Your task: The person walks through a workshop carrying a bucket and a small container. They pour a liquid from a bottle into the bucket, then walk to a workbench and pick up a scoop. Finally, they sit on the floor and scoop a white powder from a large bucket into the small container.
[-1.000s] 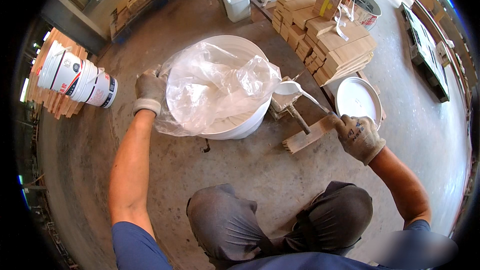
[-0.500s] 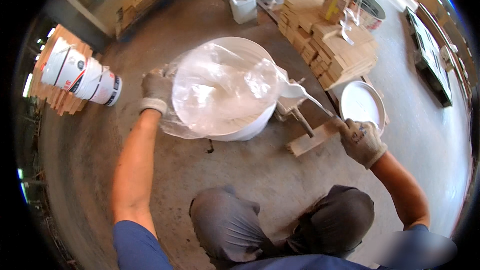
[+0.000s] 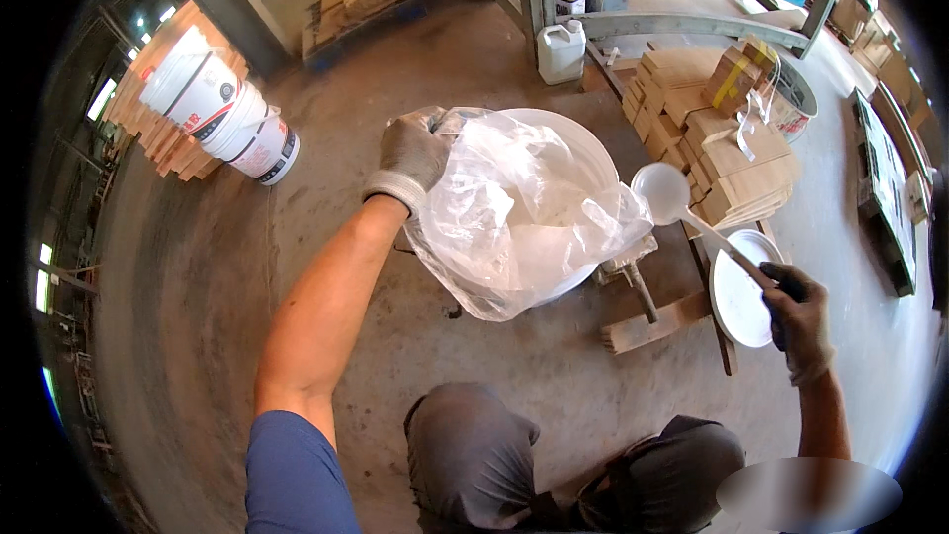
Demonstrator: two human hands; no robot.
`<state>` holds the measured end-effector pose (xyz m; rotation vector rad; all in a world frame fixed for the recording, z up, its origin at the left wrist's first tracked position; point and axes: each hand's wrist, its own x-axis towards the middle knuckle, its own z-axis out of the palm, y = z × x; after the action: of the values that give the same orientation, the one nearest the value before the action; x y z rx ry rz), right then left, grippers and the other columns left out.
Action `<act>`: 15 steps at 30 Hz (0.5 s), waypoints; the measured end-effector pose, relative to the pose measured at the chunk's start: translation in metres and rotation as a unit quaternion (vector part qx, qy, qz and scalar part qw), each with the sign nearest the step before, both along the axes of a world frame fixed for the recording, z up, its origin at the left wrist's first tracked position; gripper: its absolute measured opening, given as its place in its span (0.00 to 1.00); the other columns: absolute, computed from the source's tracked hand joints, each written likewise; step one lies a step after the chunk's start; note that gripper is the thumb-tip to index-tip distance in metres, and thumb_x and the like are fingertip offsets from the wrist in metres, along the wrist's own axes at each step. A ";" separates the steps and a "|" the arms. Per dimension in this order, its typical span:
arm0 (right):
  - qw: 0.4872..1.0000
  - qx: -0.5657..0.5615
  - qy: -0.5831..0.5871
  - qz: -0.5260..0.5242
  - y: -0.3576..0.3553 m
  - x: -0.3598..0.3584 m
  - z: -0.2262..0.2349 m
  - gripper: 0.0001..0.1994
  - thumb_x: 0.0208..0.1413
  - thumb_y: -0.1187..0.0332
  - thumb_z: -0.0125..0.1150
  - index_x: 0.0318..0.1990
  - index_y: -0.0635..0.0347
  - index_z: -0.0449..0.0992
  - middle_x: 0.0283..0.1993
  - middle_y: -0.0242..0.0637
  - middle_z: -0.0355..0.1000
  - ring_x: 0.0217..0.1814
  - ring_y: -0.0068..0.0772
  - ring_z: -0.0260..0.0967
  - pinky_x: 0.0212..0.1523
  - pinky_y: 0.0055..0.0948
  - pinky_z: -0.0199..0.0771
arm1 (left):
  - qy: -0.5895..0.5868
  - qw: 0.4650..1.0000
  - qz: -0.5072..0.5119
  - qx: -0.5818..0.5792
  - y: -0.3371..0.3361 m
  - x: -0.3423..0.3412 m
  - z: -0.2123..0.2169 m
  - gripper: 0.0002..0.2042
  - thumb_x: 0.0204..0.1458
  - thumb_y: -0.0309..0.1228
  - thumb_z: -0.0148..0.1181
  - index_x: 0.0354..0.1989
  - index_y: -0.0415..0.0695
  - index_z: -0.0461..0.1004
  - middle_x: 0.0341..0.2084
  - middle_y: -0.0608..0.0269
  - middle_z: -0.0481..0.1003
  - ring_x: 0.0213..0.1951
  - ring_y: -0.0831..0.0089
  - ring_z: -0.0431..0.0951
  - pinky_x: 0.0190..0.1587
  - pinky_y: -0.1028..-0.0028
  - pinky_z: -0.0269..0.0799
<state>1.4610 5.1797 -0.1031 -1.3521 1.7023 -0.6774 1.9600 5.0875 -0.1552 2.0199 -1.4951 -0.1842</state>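
Plastic bag (image 3: pixel 519 213) in left hand (image 3: pixel 415 153), ladle (image 3: pixel 664 193) in right hand (image 3: pixel 799 321)

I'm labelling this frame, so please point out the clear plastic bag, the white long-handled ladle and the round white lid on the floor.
clear plastic bag (image 3: pixel 524 227), head view, crumpled middle of the film.
white long-handled ladle (image 3: pixel 660 192), head view, its round bowl.
round white lid (image 3: pixel 739 292), head view, flat centre.

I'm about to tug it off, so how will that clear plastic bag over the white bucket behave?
The clear plastic bag looks thin and crumpled, so probably floppy and light. Its glossy film may slip in the gloved left hand. It drapes loosely over the white bucket, so it should lift easily.
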 end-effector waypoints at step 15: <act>0.972 -0.170 0.041 0.155 -0.001 0.059 0.116 0.21 0.49 0.75 0.63 0.53 0.69 0.79 0.30 0.31 0.76 0.25 0.19 0.69 0.27 0.20 0.70 | 0.132 0.987 -0.067 0.066 -0.025 -0.040 0.035 0.17 0.61 0.43 0.61 0.45 0.43 0.85 0.37 0.44 0.83 0.40 0.50 0.84 0.48 0.62 0.78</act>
<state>1.5203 5.1791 0.0125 -1.8616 1.4341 -0.7609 1.9199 5.0628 -0.1206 1.9089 -1.4798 -0.5971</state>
